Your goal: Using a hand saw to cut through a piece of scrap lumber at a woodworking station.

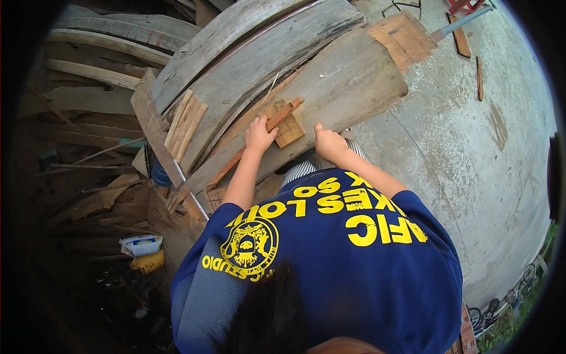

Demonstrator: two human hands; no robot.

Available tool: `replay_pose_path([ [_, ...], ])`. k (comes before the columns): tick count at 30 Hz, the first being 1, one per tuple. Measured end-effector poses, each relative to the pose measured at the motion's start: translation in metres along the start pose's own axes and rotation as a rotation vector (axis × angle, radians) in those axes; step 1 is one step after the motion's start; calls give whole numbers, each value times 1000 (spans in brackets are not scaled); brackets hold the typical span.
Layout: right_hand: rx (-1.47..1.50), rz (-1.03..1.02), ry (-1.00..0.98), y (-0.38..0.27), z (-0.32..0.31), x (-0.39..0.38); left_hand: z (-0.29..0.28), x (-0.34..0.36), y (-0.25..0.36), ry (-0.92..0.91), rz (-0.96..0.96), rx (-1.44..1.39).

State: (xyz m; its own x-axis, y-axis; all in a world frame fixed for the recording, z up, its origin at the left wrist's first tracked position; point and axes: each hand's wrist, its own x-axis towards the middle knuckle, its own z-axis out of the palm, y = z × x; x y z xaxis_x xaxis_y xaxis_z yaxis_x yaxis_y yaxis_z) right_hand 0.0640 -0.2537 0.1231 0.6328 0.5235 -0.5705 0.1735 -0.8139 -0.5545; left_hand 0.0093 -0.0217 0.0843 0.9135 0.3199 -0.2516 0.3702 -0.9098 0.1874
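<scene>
Reddish-brown wood strip (286,112) sits at the fingers of the left hand (259,134): they're bent over it, only slightly parted, thumb on the block side, so it looks gripped near the part where it meets the block. Right hand (331,145) is curled nearly closed, thumb uppermost, just off the block's right side; can't tell if anything is inside that fist.

Step in hand reads as steadying the strip against the square wood block (290,132). To do it well: press down evenly, keep the left thumb clear of the block's edge, don't let the strip roll or twist, and keep the right fist out of the strip's line until the hold is firm.

Strip lies across the top of the block, on the weathered grey plank (354,74). Long axis slants from lower left to upper right; free end points away from the person and to the right, roughly along the plank. A similar reddish length shows below the left hand; can't tell if it's the same piece.

Further out: more grey boards (236,41) on the far left side, pale concrete floor (436,141) to the right.
</scene>
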Motion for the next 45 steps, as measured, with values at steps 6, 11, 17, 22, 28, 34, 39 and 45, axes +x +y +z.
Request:
replay_pose_path([
  [6, 7, -37, -8, 2, 9, -4, 9, 21, 20, -176, 3, 13],
  [11, -16, -14, 29, 5, 1, -18, 20, 18, 14, -45, 111, 118],
  [17, -58, 32, -13, -14, -17, -22, 30, 20, 6, 9, 177, 136],
  [22, -28, 62, -33, -20, -12, 11, 26, 27, 5, -39, 126, 121],
  [28, -14, 49, -65, -35, -21, 9, 18, 27, 10, -84, 81, 126],
  [34, -67, 99, -113, -37, -40, -17, 18, 26, 9, -91, 110, 128],
  [39, -68, 71, -69, -26, -25, 23, 21, 27, 9, -84, 116, 106],
  [45, -66, 15, -16, -24, -22, 15, 22, 15, 5, 43, 237, 64],
])
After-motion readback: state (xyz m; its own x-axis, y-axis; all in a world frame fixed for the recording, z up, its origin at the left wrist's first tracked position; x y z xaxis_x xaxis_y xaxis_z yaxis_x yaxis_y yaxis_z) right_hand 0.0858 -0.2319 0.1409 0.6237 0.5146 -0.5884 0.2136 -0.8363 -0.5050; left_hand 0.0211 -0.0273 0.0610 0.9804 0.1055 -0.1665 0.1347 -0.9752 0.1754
